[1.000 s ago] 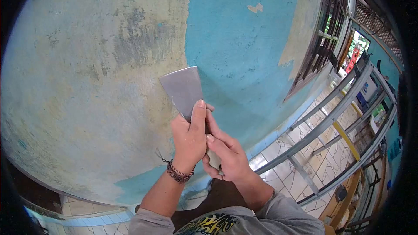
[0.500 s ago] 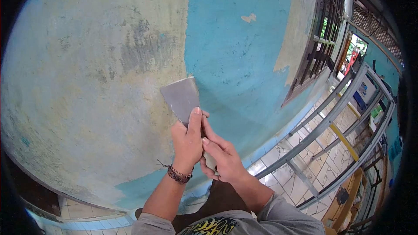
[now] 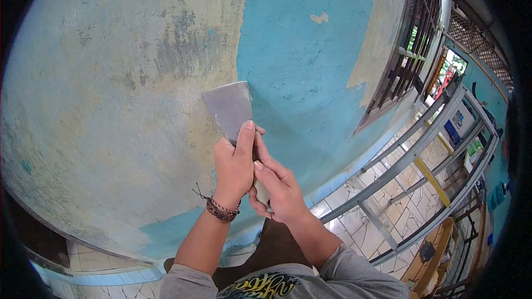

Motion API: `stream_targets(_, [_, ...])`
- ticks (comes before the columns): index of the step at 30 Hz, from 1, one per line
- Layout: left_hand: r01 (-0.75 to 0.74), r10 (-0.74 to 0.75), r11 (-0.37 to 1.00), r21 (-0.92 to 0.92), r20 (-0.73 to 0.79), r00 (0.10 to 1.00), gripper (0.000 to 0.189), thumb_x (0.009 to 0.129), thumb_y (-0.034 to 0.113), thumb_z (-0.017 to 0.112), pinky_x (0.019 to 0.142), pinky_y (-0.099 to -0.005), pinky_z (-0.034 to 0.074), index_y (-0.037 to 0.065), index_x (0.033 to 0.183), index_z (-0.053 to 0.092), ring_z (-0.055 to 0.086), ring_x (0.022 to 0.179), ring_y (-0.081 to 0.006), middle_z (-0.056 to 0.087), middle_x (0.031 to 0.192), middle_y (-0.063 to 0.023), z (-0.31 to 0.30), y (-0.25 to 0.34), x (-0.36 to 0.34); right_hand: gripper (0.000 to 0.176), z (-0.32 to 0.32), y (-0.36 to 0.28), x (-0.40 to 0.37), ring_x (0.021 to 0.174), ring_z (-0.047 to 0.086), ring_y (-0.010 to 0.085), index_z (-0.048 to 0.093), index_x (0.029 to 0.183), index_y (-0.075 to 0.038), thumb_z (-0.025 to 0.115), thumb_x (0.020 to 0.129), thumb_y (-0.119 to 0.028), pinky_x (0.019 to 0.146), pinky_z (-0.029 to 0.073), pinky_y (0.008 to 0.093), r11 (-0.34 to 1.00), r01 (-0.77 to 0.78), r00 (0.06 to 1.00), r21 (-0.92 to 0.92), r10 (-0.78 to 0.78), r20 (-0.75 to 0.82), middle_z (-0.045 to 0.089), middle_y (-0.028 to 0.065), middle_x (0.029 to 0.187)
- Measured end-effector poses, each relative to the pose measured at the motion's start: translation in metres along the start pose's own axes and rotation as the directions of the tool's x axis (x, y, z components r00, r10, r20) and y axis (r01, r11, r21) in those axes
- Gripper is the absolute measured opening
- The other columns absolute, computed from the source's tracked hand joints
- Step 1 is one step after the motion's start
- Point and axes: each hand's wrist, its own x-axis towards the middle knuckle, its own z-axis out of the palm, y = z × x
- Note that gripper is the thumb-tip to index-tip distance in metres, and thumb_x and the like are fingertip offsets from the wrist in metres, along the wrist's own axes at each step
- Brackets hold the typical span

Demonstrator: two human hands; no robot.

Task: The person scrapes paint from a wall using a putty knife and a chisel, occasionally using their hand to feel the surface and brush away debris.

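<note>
Since the scraper (image 3: 230,105) has a wide flat blade, it's held two-handed: one hand up by the blade, one lower on the handle (image 3: 261,192). Looks like the upper hand steers and the lower one backs it up; my read from the grip.

Left hand (image 3: 233,169): closed around the neck of the tool, thumb laid along the blade face, probably to keep it from twisting. Its fingers go behind the tool, so can't tell how they wrap. Braided bracelet (image 3: 223,209) on that wrist.

Right hand (image 3: 281,191): just right of the left and lower, curled round the handle, thumb on the near side. No free hand; both are gripping the same tool.

Scraper sits mid-scene in front of the wall, blade pointing up and away, slightly tilted left. Blade mostly over the mottled bare plaster (image 3: 111,116) on the left; its far right corner is by the border of the blue paint (image 3: 296,66). Likely angled to work along that border. Can't confirm the edge is touching the wall.

Right side: barred window (image 3: 407,50) in the wall, metal ladder (image 3: 413,158) above cracked-pattern floor tiles (image 3: 346,188), set well apart from the hands.
</note>
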Motion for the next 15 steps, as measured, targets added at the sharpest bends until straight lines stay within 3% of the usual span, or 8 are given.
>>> stream_targets(5, [-0.079, 0.079, 0.997, 0.003, -0.024, 0.997, 0.035, 0.099, 0.029, 0.054, 0.053, -0.0248, 0.037, -0.001, 0.086, 0.064, 0.047, 0.061, -0.0059, 0.054, 0.069, 0.0029, 0.0, -0.012, 0.006, 0.057, -0.001, -0.002, 0.005, 0.041, 0.043, 0.0103, 0.018, 0.155, -0.02, 0.038, 0.102, -0.02, 0.033, 0.03, 0.0229, 1.0, -0.012, 1.0, -0.018, 0.012, 0.002, 0.056, 0.0045, 0.076])
stream_targets(9, [-0.042, 0.042, 0.999, 0.006, 0.016, 0.999, 0.035, 0.098, 0.03, 0.055, 0.053, -0.0251, 0.038, -0.002, 0.085, 0.064, 0.047, 0.061, -0.0062, 0.054, 0.068, 0.0025, 0.002, 0.007, 0.012, 0.057, 0.003, -0.009, 0.01, 0.041, 0.044, 0.0096, 0.019, 0.155, -0.019, 0.039, 0.102, -0.021, 0.033, 0.031, 0.0227, 0.999, 0.046, 0.999, 0.014, -0.046, -0.003, 0.056, 0.0045, 0.076])
stream_targets(15, [-0.055, 0.056, 0.998, 0.012, -0.047, 0.997, 0.036, 0.098, 0.029, 0.055, 0.053, -0.0253, 0.038, -0.002, 0.083, 0.064, 0.048, 0.061, -0.0064, 0.054, 0.067, 0.0016, 0.0, -0.013, 0.005, 0.056, -0.005, 0.004, 0.002, 0.045, 0.045, 0.0095, 0.019, 0.155, -0.02, 0.04, 0.103, -0.021, 0.034, 0.033, 0.0237, 0.999, -0.046, 0.999, -0.02, 0.046, -0.006, 0.053, 0.0037, 0.072])
